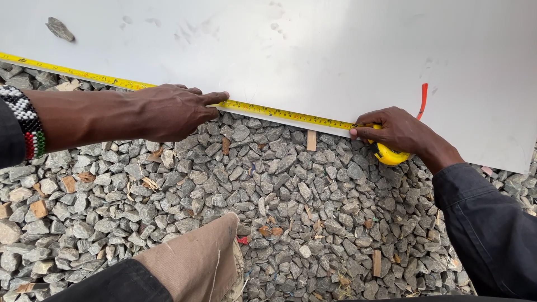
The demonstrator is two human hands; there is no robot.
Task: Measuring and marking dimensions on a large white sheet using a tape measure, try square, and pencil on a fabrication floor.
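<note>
Fingers [215,99] of left hand [168,111] extended, index tip pressing yellow tape blade [279,113] flat against near edge of white board [335,50]. Right hand [391,131] curled around yellow tape measure case [390,155], further right along that edge. Grey gravel [291,190] beneath, tan trouser knee [196,263] nearest.

Dark navy sleeves, a beaded wristband [25,124] — white, black, red, green — and tan trousers [196,263].
</note>
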